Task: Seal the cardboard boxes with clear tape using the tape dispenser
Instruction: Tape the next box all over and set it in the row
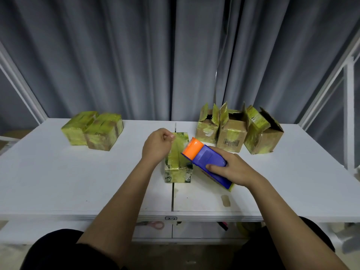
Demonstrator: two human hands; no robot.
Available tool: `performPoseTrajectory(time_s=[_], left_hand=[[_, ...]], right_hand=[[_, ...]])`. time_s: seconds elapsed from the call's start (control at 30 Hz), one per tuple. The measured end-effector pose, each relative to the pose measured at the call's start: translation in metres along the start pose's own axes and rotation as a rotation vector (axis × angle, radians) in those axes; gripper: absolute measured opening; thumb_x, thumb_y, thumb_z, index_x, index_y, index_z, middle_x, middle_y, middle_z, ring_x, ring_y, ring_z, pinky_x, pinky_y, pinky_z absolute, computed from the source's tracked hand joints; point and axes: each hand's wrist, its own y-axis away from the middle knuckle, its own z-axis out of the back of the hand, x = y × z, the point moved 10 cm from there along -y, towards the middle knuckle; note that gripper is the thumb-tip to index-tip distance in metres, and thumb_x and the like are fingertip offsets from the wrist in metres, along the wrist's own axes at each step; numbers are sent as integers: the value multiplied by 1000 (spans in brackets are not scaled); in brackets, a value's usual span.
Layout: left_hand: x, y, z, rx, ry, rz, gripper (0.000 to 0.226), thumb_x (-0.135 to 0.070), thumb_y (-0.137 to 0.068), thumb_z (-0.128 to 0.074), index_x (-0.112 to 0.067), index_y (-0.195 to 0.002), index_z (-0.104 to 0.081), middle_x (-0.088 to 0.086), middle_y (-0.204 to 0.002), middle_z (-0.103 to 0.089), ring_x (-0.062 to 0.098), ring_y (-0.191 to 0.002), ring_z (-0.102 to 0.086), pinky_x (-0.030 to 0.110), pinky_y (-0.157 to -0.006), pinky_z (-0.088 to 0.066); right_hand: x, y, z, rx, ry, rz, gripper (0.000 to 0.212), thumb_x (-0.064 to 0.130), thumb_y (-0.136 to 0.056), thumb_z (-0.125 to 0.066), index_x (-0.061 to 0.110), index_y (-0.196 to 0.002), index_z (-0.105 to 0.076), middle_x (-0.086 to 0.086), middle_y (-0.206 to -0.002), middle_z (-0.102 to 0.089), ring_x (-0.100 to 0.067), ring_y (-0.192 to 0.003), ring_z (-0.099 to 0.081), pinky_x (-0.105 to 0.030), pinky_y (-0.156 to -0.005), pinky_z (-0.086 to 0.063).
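Tag on white table (58, 182) front edge reads "2-2" (171, 218). Barcode label (230, 142) on open box at 1 o'clock, unreadable. Grey curtain (136, 55) behind. Right hand (231, 170) grips tape dispenser (206, 160). Left hand (157, 146) curled, seems to pinch tape on centre box (178, 168). Two sealed boxes (93, 130) at 10 o'clock.

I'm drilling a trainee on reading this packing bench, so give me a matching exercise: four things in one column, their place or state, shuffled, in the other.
Things:
1. tape dispenser
2. middle box
3. two boxes at far left
4. three boxes at far right

Places or states:
A. flaps standing open
B. closed, set side by side
C. gripped by the right hand
D. under the left hand, at the table's seam

Pairs: 1-C, 2-D, 3-B, 4-A
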Motion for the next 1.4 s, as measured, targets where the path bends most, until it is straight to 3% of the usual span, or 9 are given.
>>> performPoseTrajectory(time_s=[0.17,0.37,0.5,0.7,0.83,1.03,1.13,1.27,1.4], left_hand=[[25,3,-3,68,117,78,14,-22,-93,-55,-22,-80,-59,-2,-78,-60,24,-84,-62,46,-85,-53],[46,17,-5,63,301,168,15,-7,-96,-50,-5,-85,-61,-1,-77,-59,10,-68,-53,25,-65,-53],[56,13,5,-29,347,230,18,-9,-94,-55,-11,-77,-61,1,-80,-61,15,-77,-58,28,-71,-55],[52,3,21,-39,208,155,22,-14,-92,-56,-22,-72,-60,-5,-81,-63,20,-87,-62,44,-88,-53],[57,6,11,-24,165,164,12,-18,-92,-55,-11,-87,-64,1,-86,-64,21,-86,-61,46,-85,-54],[51,1,11,-16,212,162,16,-13,-93,-55,0,-92,-65,7,-86,-62,19,-77,-57,41,-79,-55],[43,3,12,-21,245,145,14,-13,-94,-55,-3,-87,-63,6,-87,-62,15,-73,-57,33,-70,-54],[31,12,18,-52,170,52,13,-16,-93,-54,-14,-83,-63,-3,-85,-65,16,-82,-62,40,-82,-55],[10,25,18,-33,-2,-113,13,-24,-96,-48,-19,-92,-59,-3,-80,-62,16,-77,-59,38,-76,-54]], right_hand=[[-7,-5,1,23,-17,-39,60,48,-80,-70,50,-133,-44,9,-117,-61,-11,-98,-60,-35,-88,-53],[13,1,17,-33,-154,31,26,46,-79,-71,48,-103,-62,17,-101,-67,-5,-89,-65,-26,-79,-55],[19,-4,14,21,-92,19,33,48,-80,-70,41,-112,-65,20,-102,-68,2,-86,-65,-24,-79,-55],[31,-10,24,61,42,11,33,51,-81,-68,43,-112,-60,22,-98,-66,2,-83,-64,-17,-71,-51],[38,-11,20,154,83,22,34,48,-82,-69,37,-114,-65,17,-98,-70,0,-84,-66,-24,-76,-54],[38,-4,22,163,12,62,29,42,-84,-69,45,-112,-62,17,-99,-71,0,-85,-67,-16,-73,-52],[28,-8,26,140,26,34,34,45,-83,-69,42,-116,-61,17,-102,-70,-1,-86,-66,-22,-77,-55],[18,-14,24,110,55,1,37,46,-83,-69,40,-118,-62,15,-104,-69,-2,-86,-66,-22,-78,-54],[20,-20,22,99,88,1,35,48,-83,-69,38,-116,-64,12,-101,-71,-5,-86,-66,-31,-81,-56]])
